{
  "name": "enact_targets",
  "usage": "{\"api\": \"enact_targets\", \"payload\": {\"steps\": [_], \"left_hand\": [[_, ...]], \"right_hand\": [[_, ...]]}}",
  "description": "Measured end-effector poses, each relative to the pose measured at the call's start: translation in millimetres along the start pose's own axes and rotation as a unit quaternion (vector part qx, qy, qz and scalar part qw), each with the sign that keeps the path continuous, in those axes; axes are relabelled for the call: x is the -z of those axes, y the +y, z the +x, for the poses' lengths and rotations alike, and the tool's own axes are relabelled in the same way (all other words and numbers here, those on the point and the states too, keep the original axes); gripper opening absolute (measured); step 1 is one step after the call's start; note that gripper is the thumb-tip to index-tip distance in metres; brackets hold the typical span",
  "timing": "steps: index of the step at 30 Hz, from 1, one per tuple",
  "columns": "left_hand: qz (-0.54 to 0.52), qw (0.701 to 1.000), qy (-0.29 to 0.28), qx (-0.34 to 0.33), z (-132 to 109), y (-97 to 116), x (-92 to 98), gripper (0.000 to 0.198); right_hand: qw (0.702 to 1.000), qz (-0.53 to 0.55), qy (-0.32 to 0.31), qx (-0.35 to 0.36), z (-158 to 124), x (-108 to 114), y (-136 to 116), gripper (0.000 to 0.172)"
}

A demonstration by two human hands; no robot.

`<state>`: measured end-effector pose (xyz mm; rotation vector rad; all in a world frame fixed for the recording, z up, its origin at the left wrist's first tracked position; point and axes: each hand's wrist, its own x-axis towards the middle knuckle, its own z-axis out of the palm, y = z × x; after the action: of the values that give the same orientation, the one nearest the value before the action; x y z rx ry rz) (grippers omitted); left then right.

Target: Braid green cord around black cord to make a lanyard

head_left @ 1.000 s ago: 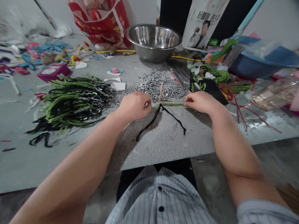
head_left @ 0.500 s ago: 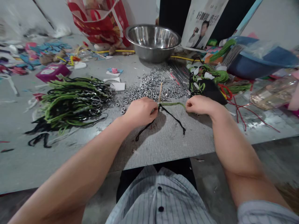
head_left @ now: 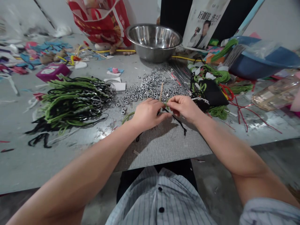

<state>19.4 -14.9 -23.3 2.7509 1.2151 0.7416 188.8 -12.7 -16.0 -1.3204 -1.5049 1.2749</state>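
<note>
From my distant place, I see the right hand [head_left: 182, 107] pinching the green cord [head_left: 127, 117] by the stick [head_left: 162, 90] on the table [head_left: 164, 145]. The left hand [head_left: 148, 115] bends over it; its grip I cannot tell. A black cord [head_left: 181, 123] lies under. I judge it is knotting; the next move calls for even tension.

Mid-table [head_left: 164, 143], the stick [head_left: 162, 90] is fronted by the left hand [head_left: 150, 114] and flanked on its right by the right hand [head_left: 182, 107]; behind, rings [head_left: 147, 93] are scattered, backed by the basin [head_left: 154, 55]! Out left, the cord bundle [head_left: 75, 103] is laid, with the bag [head_left: 99, 29] set beyond it; far right, the tub [head_left: 254, 69] is placed behind the bottle [head_left: 269, 95].
</note>
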Motion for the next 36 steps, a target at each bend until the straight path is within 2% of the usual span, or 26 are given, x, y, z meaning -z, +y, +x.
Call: {"api": "enact_targets", "payload": {"steps": [6, 10, 13, 15, 17, 20, 26, 31, 36], "left_hand": [[0.001, 1.0, -0.001, 0.025, 1.1, -1.8, -3.4, 0.023], [-0.012, 1.0, -0.008, 0.025, 1.6, -3.9, -1.9, 0.023], [-0.014, 0.999, -0.021, 0.031, 1.9, -5.5, -1.3, 0.022], [-0.007, 0.999, -0.034, 0.031, 1.7, -6.1, -1.5, 0.021], [-0.002, 0.999, -0.041, 0.031, 1.2, -6.3, -1.6, 0.02], [-0.008, 0.999, -0.038, 0.031, 0.6, -6.3, -0.7, 0.02], [-0.022, 0.999, -0.024, 0.029, 1.6, -9.1, -0.7, 0.021], [-0.032, 0.999, -0.006, 0.026, 2.0, -11.3, -5.0, 0.021], [-0.026, 0.999, -0.023, 0.042, 2.4, -12.5, -6.8, 0.018]], "right_hand": [[0.999, -0.025, -0.021, 0.028, 0.4, -2.3, 5.2, 0.015], [0.987, -0.098, 0.012, 0.13, -1.3, 0.8, 7.3, 0.013], [0.951, -0.169, 0.027, 0.257, -3.8, 2.9, 7.9, 0.017], [0.918, -0.226, -0.012, 0.326, -4.5, 3.8, 8.8, 0.025], [0.89, -0.28, -0.041, 0.359, -3.5, 4.7, 10.5, 0.028], [0.873, -0.329, -0.028, 0.36, 0.0, 7.4, 13.9, 0.025], [0.864, -0.361, -0.009, 0.351, 3.8, 12.0, 16.0, 0.021], [0.872, -0.358, -0.018, 0.335, 3.6, 10.9, 13.3, 0.018], [0.886, -0.356, -0.018, 0.297, 8.1, 13.6, 14.8, 0.014]]}}
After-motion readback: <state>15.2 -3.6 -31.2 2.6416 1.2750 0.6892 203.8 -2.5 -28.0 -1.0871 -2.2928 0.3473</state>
